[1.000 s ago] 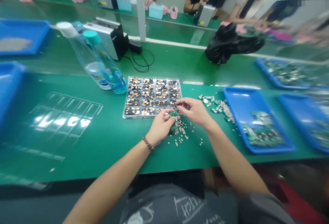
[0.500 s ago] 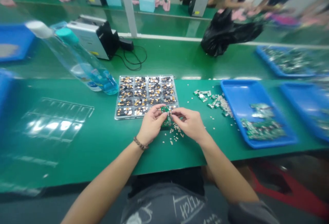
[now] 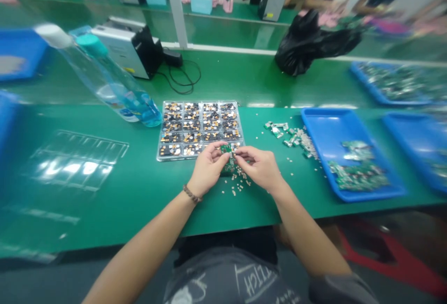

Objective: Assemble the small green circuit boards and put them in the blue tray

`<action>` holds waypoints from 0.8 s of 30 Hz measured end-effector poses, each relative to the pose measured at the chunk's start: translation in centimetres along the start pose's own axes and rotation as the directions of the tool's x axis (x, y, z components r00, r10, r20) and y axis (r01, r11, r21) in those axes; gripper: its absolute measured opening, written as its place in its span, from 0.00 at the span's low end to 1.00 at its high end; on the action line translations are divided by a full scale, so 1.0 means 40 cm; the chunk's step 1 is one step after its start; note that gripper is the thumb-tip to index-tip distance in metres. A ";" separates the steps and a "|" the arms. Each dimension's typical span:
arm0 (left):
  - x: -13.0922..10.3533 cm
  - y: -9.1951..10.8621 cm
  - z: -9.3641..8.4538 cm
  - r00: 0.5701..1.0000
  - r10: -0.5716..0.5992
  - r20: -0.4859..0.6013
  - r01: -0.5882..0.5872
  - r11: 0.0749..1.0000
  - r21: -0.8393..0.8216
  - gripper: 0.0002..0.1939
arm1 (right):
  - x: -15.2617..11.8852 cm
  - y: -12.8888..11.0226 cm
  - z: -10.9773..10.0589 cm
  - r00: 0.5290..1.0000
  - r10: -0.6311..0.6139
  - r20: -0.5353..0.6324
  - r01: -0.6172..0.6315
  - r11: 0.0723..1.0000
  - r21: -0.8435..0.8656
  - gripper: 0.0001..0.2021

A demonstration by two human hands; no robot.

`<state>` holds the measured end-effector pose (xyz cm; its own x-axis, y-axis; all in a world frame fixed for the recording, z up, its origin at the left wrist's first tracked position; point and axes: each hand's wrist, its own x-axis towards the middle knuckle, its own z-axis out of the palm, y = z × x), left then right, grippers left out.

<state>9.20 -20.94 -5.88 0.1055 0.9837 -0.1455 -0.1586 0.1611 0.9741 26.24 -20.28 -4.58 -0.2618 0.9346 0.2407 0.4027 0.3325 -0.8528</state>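
My left hand [image 3: 209,164] is closed on a small green circuit board [image 3: 228,165], held upright over the table between my two hands. My right hand [image 3: 258,164] pinches at the board's right edge, near a small silvery part; whatever its fingertips grip is too small to make out. Below the board, tiny pale pieces [image 3: 240,185] lie scattered on the green mat. Just behind my hands sits a clear compartment tray [image 3: 159,158] filled with small black, orange and white components. My fingers cover its lower right corner.
On the right, a blue tray [image 3: 319,155] holds circuit boards, with loose boards and pale bits [image 3: 296,138] beside it. A clear lid [image 3: 84,166] lies left. Two bottles [image 3: 115,80], a grey machine [image 3: 120,45] and a black bag [image 3: 296,48] stand behind. People work across the bench.
The view has shifted very slightly. Both hands stay at the board, with only a tiny movement of the fingers at its edge.
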 end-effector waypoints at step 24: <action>-0.001 0.001 0.003 1.000 0.010 -0.022 -0.008 0.996 0.088 0.20 | -0.006 0.004 -0.001 0.996 -0.041 0.079 0.052 0.988 -0.146 0.09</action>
<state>9.31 -20.98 -5.82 0.0825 0.9867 -0.1399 -0.0725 0.1460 0.9866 26.38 -20.45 -4.76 -0.3460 0.9076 0.2380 0.5124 0.3952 -0.7624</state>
